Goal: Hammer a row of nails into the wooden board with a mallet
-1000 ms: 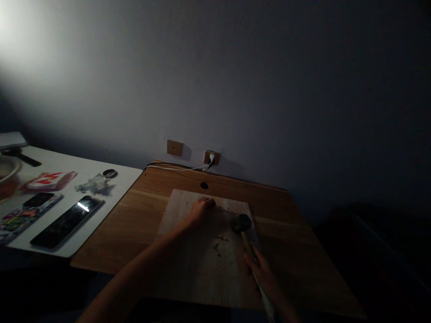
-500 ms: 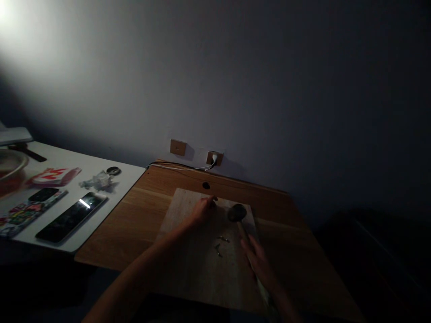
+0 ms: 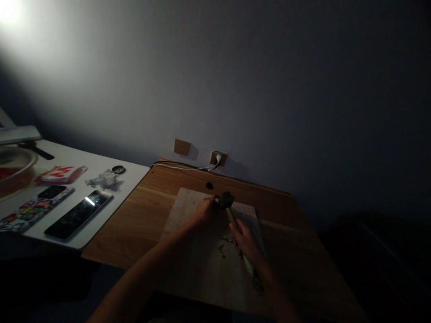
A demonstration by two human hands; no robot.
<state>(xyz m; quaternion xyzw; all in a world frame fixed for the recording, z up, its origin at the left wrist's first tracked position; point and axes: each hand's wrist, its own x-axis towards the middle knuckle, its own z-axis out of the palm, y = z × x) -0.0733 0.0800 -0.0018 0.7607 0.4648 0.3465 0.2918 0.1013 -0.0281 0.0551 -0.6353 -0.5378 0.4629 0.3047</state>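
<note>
A pale wooden board (image 3: pixel 188 260) lies on a brown wooden desk (image 3: pixel 144 211). My left hand (image 3: pixel 204 210) rests at the board's far edge with its fingers pinched together on something too small to make out. My right hand (image 3: pixel 248 243) is closed round the handle of a hammer (image 3: pixel 230 211). The hammer's dark head sits right beside my left fingertips. A few small nails (image 3: pixel 222 246) lie loose on the board between my hands.
A white table (image 3: pixel 77 179) adjoins the desk on the left, carrying a black phone (image 3: pixel 78 214), a patterned phone case (image 3: pixel 33 208), a red packet (image 3: pixel 61 173) and a bowl (image 3: pixel 13 163). A white cable (image 3: pixel 183 168) runs to a wall socket (image 3: pixel 218 158). Dark space lies right.
My right hand has swung the hammer left and away from me, bringing its head from the board's right side to beside my left fingertips. My left hand has stayed in place.
</note>
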